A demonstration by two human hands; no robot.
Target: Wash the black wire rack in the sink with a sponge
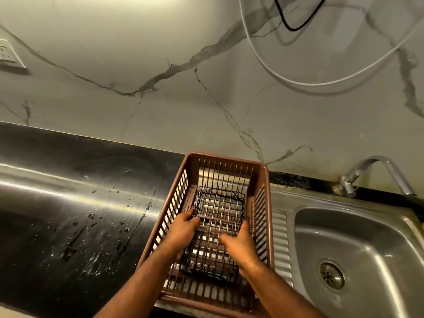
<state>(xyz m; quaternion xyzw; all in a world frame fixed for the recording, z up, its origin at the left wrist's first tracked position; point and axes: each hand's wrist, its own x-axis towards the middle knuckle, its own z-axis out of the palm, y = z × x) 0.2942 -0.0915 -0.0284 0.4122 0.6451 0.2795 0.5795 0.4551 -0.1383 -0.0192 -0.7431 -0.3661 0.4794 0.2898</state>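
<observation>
Rack: the black wire rack [219,216] lies inside a brown slatted basket [266,180], not in the sink; its far end carries a small handle loop, and its near end is dark and hard to make out.
Basket: it sits on the steel draining board [281,228], just left of the basin, with its left part over the dark surface.
Left hand: the left hand [182,228] reaches into the basket and its fingers curl round the rack's left edge.
Right hand: the right hand [239,243] grips the rack's right side, thumb laid over the wires, fingers hidden beneath.
Sink: the steel sink [358,244] lies to the right, with a round drain [332,274] in its floor.
Tap: a curved chrome tap [376,173] stands at the sink's back edge, its spout bending towards the right.
Surface: the black surface [57,214] on the left carries scattered droplets and smears.
Wall: a pale marble wall [160,99] with grey veins rises behind; a socket plate [10,56] shows at far left, and a white hose [298,82] and a black cable [296,27] hang in loops at upper right.
</observation>
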